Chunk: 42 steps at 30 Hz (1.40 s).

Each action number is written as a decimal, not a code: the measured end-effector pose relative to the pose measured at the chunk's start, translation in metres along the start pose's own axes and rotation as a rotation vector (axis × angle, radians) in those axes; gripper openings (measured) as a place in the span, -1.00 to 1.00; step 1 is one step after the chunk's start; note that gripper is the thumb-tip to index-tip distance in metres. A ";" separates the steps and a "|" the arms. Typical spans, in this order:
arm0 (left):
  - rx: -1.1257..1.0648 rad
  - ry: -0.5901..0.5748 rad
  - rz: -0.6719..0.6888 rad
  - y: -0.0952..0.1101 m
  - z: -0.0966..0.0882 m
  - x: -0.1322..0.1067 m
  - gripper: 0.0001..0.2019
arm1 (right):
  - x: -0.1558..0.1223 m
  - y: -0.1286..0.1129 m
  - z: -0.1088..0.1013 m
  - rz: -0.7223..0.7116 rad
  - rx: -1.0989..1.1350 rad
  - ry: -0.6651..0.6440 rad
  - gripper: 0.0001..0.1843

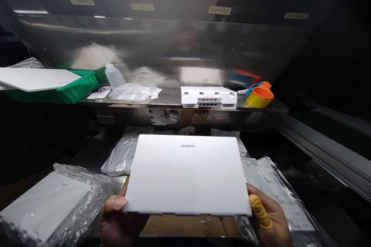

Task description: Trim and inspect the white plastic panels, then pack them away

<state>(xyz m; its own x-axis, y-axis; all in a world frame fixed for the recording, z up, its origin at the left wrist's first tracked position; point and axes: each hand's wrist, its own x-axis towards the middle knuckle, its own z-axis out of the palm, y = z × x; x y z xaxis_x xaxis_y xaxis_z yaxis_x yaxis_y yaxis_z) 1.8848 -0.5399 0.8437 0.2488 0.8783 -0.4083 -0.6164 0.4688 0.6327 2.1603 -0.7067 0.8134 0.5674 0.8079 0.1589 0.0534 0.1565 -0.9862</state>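
A white plastic cover panel (188,177) is held up in front of me, its HUAWEI lettering upside down near the far edge. My left hand (118,214) grips the near left corner with the thumb on the edge. At the opposite corner, my right hand (268,218) pinches the panel, and a yellow finger cot (261,211) covers its thumb. Fingers beneath the panel are hidden. To the left lies a similar white panel (46,204) in a clear plastic bag. Bagged white parts (281,197) lie beyond my right hand.
Along the metal shelf stand a green bin (66,92) with a white panel (37,78) across it, a squeeze bottle (114,75), a white slotted housing (208,96) and orange and yellow tape rolls (259,95). More bagged panels (123,152) lie under the shelf.
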 end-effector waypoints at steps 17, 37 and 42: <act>0.108 -0.058 -0.032 -0.005 -0.033 0.025 -0.85 | 0.001 -0.014 0.014 0.108 0.150 -0.072 -0.45; 0.505 -0.161 0.525 0.005 0.007 0.018 -0.74 | 0.017 0.007 0.015 -0.046 -0.219 -0.107 -0.72; 0.502 -0.230 0.625 0.005 0.014 0.014 -0.74 | 0.020 0.008 0.012 -0.080 -0.230 -0.118 -0.75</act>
<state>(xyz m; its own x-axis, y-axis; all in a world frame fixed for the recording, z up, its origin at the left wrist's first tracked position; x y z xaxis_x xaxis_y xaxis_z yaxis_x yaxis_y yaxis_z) 1.8957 -0.5237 0.8499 0.1517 0.9623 0.2256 -0.2988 -0.1729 0.9385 2.1619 -0.6826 0.8087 0.4547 0.8611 0.2275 0.2875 0.0998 -0.9526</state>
